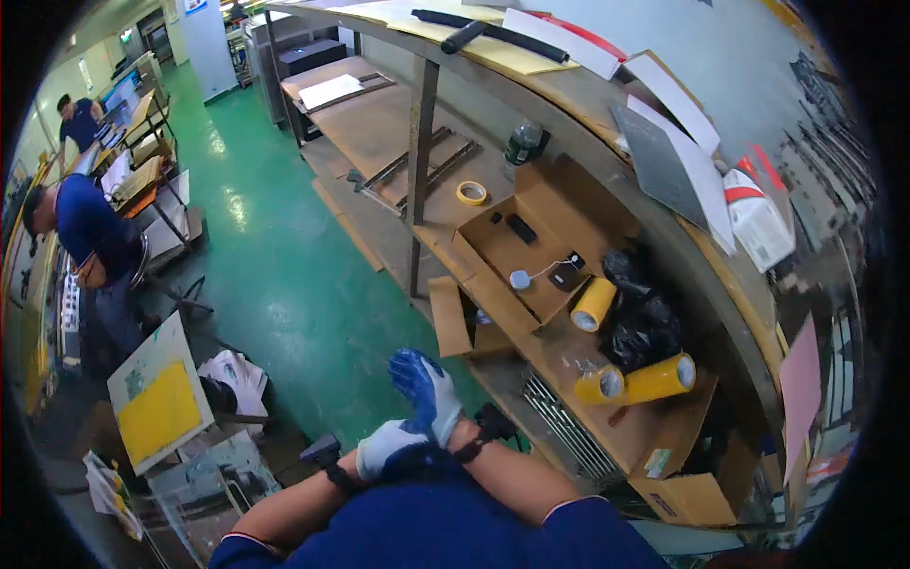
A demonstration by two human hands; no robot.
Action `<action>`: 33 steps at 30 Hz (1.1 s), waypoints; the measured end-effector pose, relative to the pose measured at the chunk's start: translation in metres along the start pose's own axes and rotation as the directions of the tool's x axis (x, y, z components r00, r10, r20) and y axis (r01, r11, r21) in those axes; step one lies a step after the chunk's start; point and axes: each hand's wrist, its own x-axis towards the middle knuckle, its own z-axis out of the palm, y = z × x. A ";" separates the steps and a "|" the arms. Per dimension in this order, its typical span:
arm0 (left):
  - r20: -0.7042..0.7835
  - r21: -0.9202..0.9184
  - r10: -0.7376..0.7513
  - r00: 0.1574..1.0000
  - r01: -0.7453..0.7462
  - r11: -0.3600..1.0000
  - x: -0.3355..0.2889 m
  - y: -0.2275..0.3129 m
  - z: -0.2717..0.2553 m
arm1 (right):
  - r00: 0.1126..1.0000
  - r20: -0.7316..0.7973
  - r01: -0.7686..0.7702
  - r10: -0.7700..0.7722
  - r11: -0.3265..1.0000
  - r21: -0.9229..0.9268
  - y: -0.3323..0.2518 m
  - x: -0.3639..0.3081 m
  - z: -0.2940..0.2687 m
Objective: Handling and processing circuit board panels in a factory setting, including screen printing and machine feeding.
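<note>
Both hands wear white work gloves with blue-coated palms. My right hand is raised in front of my body, its blue fingers stretched out and holding nothing. My left hand lies against the base of the right hand, fingers bent at the cuff of the right glove. Its fingertips are partly hidden there. Dark straps with small black devices circle both wrists.
On my right, a wooden shelf holds an open cardboard box, yellow tape rolls and a black plastic bag. A yellow-topped board stands at left. Two people work at benches farther left, beyond the green floor.
</note>
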 end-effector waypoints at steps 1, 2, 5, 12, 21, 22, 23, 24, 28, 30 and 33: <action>0.010 -0.010 -0.003 1.000 0.003 1.000 0.005 -0.013 -0.015 | 0.996 -0.035 -0.077 0.078 0.996 0.050 0.000 0.026 0.002; 0.001 -0.050 -0.088 0.996 0.088 0.995 0.011 -0.027 -0.034 | 0.994 -0.051 -0.089 0.094 0.992 0.095 -0.001 0.054 0.005; 0.083 -0.081 -0.320 0.944 0.327 0.942 0.037 -0.057 -0.086 | 0.983 -0.074 -0.152 0.171 0.966 0.211 -0.007 0.133 0.024; -0.095 -0.147 -0.406 0.909 0.390 0.909 0.068 -0.111 -0.215 | 0.970 0.137 -0.228 0.199 0.942 0.246 -0.028 0.280 0.102; 0.228 -0.672 -0.849 0.476 0.709 0.216 0.053 -0.231 -0.363 | 0.906 0.017 -0.423 0.423 0.906 -0.002 -0.011 0.438 0.194; 0.236 -0.598 -0.834 0.499 0.751 0.281 0.044 -0.248 -0.382 | 0.872 -0.012 -0.489 0.489 0.872 -0.034 -0.004 0.462 0.204; 0.241 -0.550 -0.793 0.559 0.752 0.363 0.037 -0.267 -0.405 | 0.880 -0.030 -0.475 0.474 0.880 -0.024 0.005 0.485 0.215; 0.187 -0.448 -0.768 0.612 0.749 0.488 0.035 -0.287 -0.424 | 0.837 0.002 -0.546 0.547 0.836 0.057 0.014 0.505 0.226; 0.247 -0.101 -0.739 0.627 0.775 0.624 0.009 -0.337 -0.500 | 0.835 0.086 -0.549 0.543 0.832 0.081 0.038 0.569 0.266; 0.240 -0.219 -0.720 0.652 0.758 0.614 0.002 -0.349 -0.524 | 0.866 0.091 -0.499 0.492 0.863 0.082 0.045 0.605 0.280; 0.171 -0.341 -0.767 0.619 0.767 0.543 0.006 -0.376 -0.563 | 0.996 -0.078 -0.064 0.032 0.893 -0.445 0.050 0.658 0.301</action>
